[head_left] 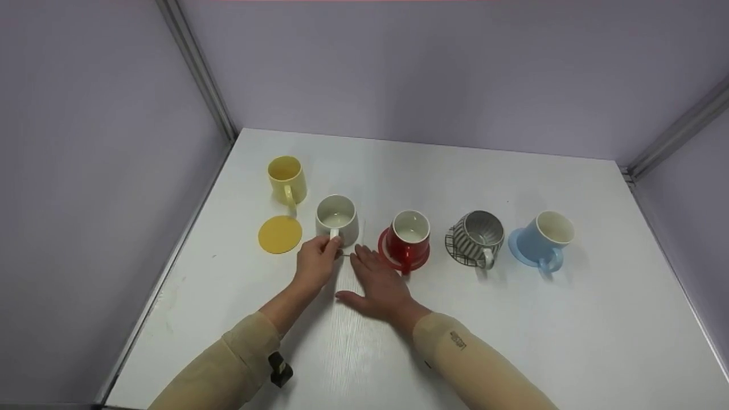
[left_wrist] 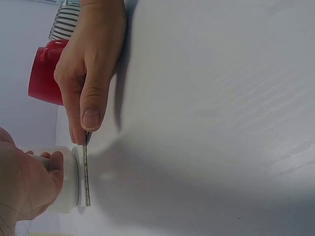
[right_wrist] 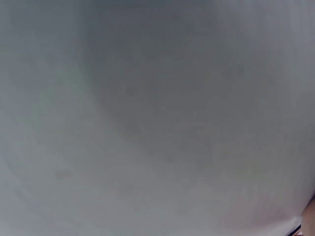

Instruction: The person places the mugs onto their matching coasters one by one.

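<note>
Pinched at its handle by my left hand (head_left: 315, 263), a white mug (head_left: 351, 228) stands upright on a thin flat coaster (left_wrist: 87, 184). My right hand (head_left: 383, 286) lies palm down on the table, fingers extended and thumb spread. Its fingertips are right at the coaster's near edge, in front of the white mug. Just beyond that hand, a red mug (head_left: 420, 249) sits on a red round coaster (head_left: 383, 249). In the right wrist view there is mostly blurred tabletop.
Left of the white mug lies a yellow round coaster (head_left: 280, 234), with a yellow mug (head_left: 297, 185) behind it. To the right, a grey striped mug (head_left: 471, 245) is on a wire coaster (head_left: 454, 250), and a light blue mug (head_left: 534, 244) on a blue coaster (head_left: 516, 250). Walls border the table.
</note>
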A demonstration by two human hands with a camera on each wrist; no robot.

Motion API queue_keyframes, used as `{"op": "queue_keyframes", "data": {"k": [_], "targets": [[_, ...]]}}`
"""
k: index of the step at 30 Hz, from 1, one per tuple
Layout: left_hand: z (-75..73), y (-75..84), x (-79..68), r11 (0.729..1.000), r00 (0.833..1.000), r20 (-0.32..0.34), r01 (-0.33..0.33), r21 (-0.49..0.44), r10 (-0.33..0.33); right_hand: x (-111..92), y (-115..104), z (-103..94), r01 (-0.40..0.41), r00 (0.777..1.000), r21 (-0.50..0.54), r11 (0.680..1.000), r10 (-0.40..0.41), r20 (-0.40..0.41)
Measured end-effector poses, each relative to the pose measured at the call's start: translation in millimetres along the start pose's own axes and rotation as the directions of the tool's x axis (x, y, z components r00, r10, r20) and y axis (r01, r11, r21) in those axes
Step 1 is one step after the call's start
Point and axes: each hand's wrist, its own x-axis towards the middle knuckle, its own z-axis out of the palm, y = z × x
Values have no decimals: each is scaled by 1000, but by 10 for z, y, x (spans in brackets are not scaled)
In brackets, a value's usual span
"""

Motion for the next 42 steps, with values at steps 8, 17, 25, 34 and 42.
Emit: {"op": "queue_keyframes", "data": {"k": [8, 17, 25, 34, 42], "targets": [[6, 3, 7, 1000, 1000, 8, 6, -5, -6, 4, -6, -13, -4, 1000, -10, 1000, 4, 12], [-4, 16, -7, 1000, 1000, 12, 18, 0, -18, -6, -16, -19, -10, 1000, 0, 1000, 10, 22], [-10, 27, -6, 1000, 1000, 18, 23, 13, -23, -13, 0, -12, -11, 1000, -4, 1000, 11, 22], [-8, 35, -6, 999, 999, 16, 42, 2, -42, 1, 7, -2, -6, 1000, 10, 1000, 6, 0], [-1, 5, 4, 998, 998, 13, 68, -17, -67, -4, -6, 2, -11, 1000, 5, 1000, 11, 4]]}}
